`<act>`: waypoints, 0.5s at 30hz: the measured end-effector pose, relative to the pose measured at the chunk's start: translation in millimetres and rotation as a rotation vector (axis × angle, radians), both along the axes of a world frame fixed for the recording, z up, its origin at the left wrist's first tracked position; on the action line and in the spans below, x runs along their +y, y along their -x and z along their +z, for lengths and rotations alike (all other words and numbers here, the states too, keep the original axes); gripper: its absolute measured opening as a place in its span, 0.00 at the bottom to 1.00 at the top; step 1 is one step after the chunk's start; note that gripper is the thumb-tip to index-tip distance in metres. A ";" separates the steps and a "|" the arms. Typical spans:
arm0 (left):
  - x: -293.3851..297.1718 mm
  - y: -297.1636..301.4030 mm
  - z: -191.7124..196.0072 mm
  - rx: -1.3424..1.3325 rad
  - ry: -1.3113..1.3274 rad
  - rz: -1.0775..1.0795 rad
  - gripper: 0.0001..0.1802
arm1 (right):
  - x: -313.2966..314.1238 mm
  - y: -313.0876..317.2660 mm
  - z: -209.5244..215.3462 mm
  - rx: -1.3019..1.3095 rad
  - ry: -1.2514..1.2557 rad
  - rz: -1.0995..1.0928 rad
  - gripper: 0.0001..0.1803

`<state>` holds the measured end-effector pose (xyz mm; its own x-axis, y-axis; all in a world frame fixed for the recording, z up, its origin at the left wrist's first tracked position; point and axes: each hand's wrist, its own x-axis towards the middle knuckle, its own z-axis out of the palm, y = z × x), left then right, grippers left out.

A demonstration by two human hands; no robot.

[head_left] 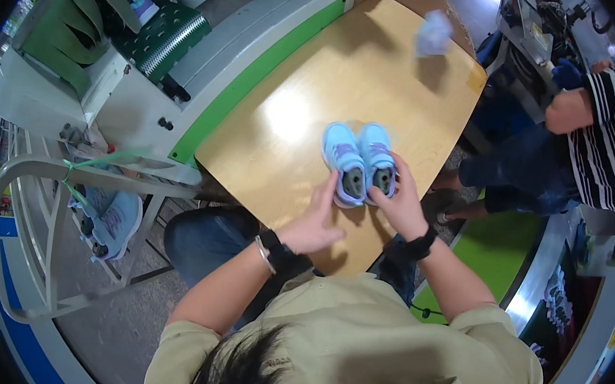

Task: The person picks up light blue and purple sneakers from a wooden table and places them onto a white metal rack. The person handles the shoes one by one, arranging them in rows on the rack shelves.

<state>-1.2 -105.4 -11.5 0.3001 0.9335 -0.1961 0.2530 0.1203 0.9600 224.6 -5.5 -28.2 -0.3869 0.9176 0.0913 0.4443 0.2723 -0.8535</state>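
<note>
A pair of light blue sneakers sits side by side on the wooden tabletop (266,162), toes pointing away from me. Dark inserts show in their openings. My left hand (316,219) has its fingers against the heel side of the left sneaker (341,151), with the thumb held apart below. My right hand (401,205) grips the right sneaker (376,143) around its heel, thumb at the opening and fingers along the outer side. Near the far right of the tabletop is a blurred, pale bluish bundle (433,35) with a shadow below it; its kind is unclear.
A machine with a green patterned conveyor belt (151,47) flanks the table on the left. More blue sneakers (116,222) rest on a metal rack (36,166) at lower left. At right, a person in a striped shirt (613,136) stands close by, beside a green surface (498,247).
</note>
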 end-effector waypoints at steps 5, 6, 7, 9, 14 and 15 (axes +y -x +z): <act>-62.8 20.4 20.4 -0.098 -0.031 0.007 0.63 | -29.0 20.0 16.9 0.001 0.108 0.140 0.41; -72.2 36.5 32.0 -0.184 0.246 0.060 0.59 | -38.2 27.2 17.9 0.037 0.134 0.152 0.41; -81.4 48.1 24.7 -0.173 0.372 0.189 0.49 | -44.7 32.2 20.4 0.039 0.137 0.172 0.42; -93.6 64.9 13.2 -0.184 0.298 0.261 0.38 | -48.8 37.2 25.3 0.033 0.124 0.205 0.44; -79.6 76.4 12.0 0.433 -0.027 0.510 0.34 | -8.1 32.9 31.5 0.323 0.728 0.130 0.20; -68.0 77.8 6.3 0.535 -0.025 0.523 0.34 | 9.1 34.2 31.5 0.269 0.611 0.145 0.20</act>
<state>-79.0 -173.4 -5.2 -0.3146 0.9344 -0.1673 0.6018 0.3327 0.7261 190.4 3.6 3.3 -0.5465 0.7752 -0.3168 0.1909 -0.2530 -0.9485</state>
